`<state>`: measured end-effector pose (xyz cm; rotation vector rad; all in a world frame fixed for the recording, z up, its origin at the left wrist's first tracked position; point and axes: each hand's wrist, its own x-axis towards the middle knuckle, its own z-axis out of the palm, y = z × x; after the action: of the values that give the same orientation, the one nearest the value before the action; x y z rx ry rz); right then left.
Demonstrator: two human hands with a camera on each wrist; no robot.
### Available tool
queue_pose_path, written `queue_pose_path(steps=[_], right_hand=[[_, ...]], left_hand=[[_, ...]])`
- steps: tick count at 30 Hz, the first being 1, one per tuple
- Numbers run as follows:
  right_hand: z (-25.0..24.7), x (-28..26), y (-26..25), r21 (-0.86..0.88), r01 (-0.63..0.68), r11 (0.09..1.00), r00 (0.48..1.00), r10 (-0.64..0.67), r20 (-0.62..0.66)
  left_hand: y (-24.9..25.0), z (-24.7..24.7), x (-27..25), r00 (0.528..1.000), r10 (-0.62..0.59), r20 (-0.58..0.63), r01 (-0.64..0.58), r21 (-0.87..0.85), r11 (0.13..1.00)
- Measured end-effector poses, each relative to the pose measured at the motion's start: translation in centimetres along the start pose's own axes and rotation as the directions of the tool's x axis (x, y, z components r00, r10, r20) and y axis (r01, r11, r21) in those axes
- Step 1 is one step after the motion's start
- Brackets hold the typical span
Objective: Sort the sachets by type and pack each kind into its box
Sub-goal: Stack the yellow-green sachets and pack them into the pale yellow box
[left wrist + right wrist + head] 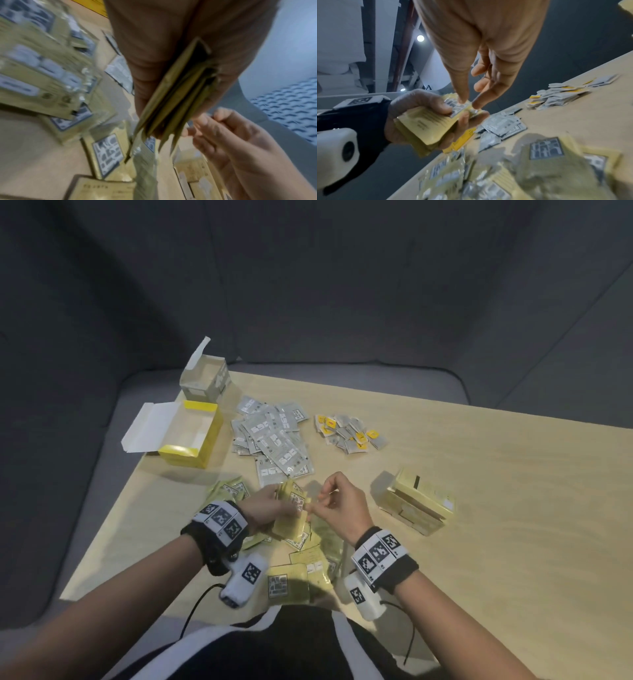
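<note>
A stack of pale gold sachets, printed with dark panels, is held above the near edge of the counter, long axis running near to far. The left hand grips the stack; the right hand pinches its top corner with thumb and forefinger.
</note>
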<state>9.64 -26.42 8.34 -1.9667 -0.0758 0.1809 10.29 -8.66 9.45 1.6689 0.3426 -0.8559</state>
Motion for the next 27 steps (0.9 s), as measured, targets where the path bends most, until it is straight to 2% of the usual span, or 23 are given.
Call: queue_pose_path(steps=[2, 4, 6, 7, 9, 12, 15, 18, 21, 24, 27], right_hand=[[0.3, -0.1, 1.2, -0.142, 0.049, 0.989, 0.999, -0.046, 0.026], [0.7, -0.7, 2.3, -0.357, 0.131, 0.925, 0.969, -0.043, 0.245], [1.6, -1.9, 3.4, -0.584, 0.268, 0.766, 0.877, 0.057, 0.478], [2.1, -2.5, 3.9, -0.668, 0.33, 0.667, 0.844, 0.109, 0.525], [2.9, -3.4, 4.5, -0.751, 0.367, 0.549, 0.84, 0.152, 0.521], [3.6, -3.8, 5.1, -0.768, 0.306, 0.562, 0.86, 0.183, 0.476], [3.2, -3.1, 5.3, -0.722, 0.18, 0.668, 0.835, 0.284, 0.471], [2.1, -2.6, 5.2, -0.625, 0.092, 0.775, 0.811, 0.306, 0.499], [-0.1, -1.8, 5.5, -0.475, -0.093, 0.875, 0.817, 0.34, 0.466], [-2.8, -1.2, 5.2, -0.197, -0.314, 0.929, 0.83, 0.369, 0.417], [-4.7, -1.0, 3.1, 0.116, -0.406, 0.906, 0.85, 0.329, 0.411]], left_hand=[[-0.9, -1.1, 0.1, 1.0, -0.02, 0.003, 0.02, -0.131, 0.991], [-1.5, -2.0, 0.5, 1.0, 0.018, -0.014, -0.021, -0.26, 0.965], [-1.7, -2.6, 0.7, 0.996, 0.034, -0.083, -0.059, -0.319, 0.946], [-1.7, -2.8, 0.7, 0.994, 0.036, -0.107, -0.07, -0.328, 0.942], [-1.7, -2.8, 0.9, 0.991, 0.029, -0.13, -0.07, -0.324, 0.943], [-1.5, -2.4, 1.1, 0.99, 0.025, -0.14, -0.066, -0.301, 0.951], [-1.0, -1.6, 1.2, 0.99, 0.033, -0.138, -0.076, -0.317, 0.946], [-0.8, -1.0, 1.2, 0.988, 0.041, -0.151, -0.089, -0.326, 0.941], [-0.8, -0.7, 1.4, 0.985, 0.053, -0.166, -0.105, -0.323, 0.941], [-0.6, -0.1, 1.4, 0.979, 0.111, -0.171, -0.162, -0.32, 0.933], [-0.2, 1.3, 1.4, 0.964, 0.197, -0.177, -0.24, -0.277, 0.93]])
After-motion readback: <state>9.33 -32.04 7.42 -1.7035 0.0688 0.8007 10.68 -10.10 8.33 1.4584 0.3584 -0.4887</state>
